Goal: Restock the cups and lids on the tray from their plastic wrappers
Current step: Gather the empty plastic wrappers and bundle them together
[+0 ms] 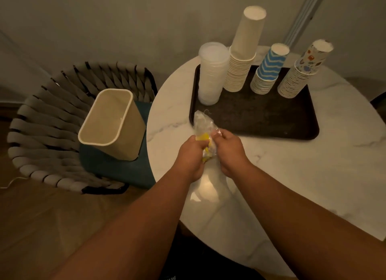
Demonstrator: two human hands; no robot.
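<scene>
A dark tray [271,121] lies on a round white marble table [292,175]. On the tray stand a stack of clear lids [212,73], a tall stack of plain white cups [243,52], a stack of blue zigzag cups [268,68] and a stack of patterned cups [302,70], all upside down. Just in front of the tray's near left corner, my left hand [193,156] and my right hand [228,150] are both closed on a crumpled clear plastic wrapper [203,123] with a yellow patch. The wrapper's top sticks up above my fingers.
A beige waste bin [110,123] sits tilted on the teal cushion of a woven chair [41,137] to the left of the table. A wooden floor shows below the chair. A wall is close behind the table.
</scene>
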